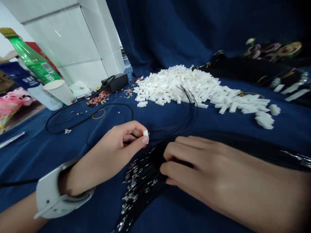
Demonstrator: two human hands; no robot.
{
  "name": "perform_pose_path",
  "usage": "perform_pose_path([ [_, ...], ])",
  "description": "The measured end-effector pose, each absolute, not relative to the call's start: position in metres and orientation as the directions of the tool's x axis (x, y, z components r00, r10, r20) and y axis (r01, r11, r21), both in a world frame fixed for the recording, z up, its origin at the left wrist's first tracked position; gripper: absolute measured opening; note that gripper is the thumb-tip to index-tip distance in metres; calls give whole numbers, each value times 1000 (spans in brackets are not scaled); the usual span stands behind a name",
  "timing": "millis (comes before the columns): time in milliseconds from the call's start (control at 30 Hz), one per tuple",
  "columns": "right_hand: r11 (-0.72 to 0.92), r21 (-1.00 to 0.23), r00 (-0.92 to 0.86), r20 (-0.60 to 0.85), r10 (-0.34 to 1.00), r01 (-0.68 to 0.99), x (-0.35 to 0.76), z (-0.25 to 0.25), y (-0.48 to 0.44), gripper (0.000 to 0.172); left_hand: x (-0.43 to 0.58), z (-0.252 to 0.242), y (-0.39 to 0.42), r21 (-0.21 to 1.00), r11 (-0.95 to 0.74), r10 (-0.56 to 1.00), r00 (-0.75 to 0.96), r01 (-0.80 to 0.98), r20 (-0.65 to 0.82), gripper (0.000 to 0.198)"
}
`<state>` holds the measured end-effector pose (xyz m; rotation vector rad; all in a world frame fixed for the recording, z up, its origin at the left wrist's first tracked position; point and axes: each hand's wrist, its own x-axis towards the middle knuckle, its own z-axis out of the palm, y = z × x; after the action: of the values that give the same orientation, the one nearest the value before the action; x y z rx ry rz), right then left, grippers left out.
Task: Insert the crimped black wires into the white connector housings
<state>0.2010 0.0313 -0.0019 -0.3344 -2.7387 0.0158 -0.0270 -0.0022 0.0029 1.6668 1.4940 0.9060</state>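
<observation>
Head view, one worker's two bare hands, bench covered in blue cloth [107, 207].

Item: left hand [114, 145], white band [50, 191] at the wrist. Thumb and fingertips narrow, pinching one small white block [145, 133]; block raised above the cloth, near the upper edge of the cords. Whether a cord runs into the block: cannot tell.

Item: right hand [201, 158]. Fingers curled over the gathered black cords [150, 178]; fingertips partly hidden, so whether they close on any cord cannot be told.

Item: cords, bundled, fanning toward the lower edge, with silvery ends [130, 184]. Some loose strands [190, 100] arch up to the stock.

Item: heap of white blocks [177, 82], lying beyond both hands, spilling rightward.

Item, left side: paper cup [59, 92], green bottle [34, 60], black box [118, 82], coloured bits [98, 98], yellow loop [98, 118].

Step in hand, as judged: one block presented beside the cords, the right hand at the bundle. Next move, as judged: calls for a steady pinch on the block, its near face left reachable, and fine fingertip sorting by the right hand, lest strands snag or the bundle lose its order.
</observation>
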Motion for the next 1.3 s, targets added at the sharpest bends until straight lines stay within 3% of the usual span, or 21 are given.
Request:
perform_pose_path([
  [67, 971, -147, -904, 360, 229, 187, 192, -11, 25, 12, -25, 2, -3, 868, -78, 996, 78, 491, 45, 7],
  [233, 722, -657, -869, 207, 450, 217, 192, -7, 29, 16, -21, 0, -5, 916, -46, 997, 78, 399, 16, 7],
  [333, 603, -769, -836, 175, 520, 214, 195, 1, 31, 18, -21, -1, -6, 935, -18, 998, 66, 354, -6, 6],
  [433, 597, -758, -774, 202, 600, 264, 195, 6, 34, 17, -21, -2, -7, 928, -34, 998, 68, 370, 9, 5],
  [600, 660, -629, -664, 290, 689, 411, 191, -4, 49, 16, -17, 1, -11, 878, -65, 996, 83, 474, 29, 8],
  [833, 759, -541, -680, 405, 612, 361, 188, -13, 50, 17, -12, 3, -16, 853, -100, 992, 115, 513, 47, 15],
  [1100, 754, -547, -651, 431, 626, 363, 187, -17, 49, 17, -10, -1, -17, 835, -87, 995, 94, 543, 43, 14],
  [1300, 815, -424, -686, 453, 569, 396, 188, -17, 46, 20, -11, -2, -20, 781, -113, 994, 68, 614, 90, 10],
])
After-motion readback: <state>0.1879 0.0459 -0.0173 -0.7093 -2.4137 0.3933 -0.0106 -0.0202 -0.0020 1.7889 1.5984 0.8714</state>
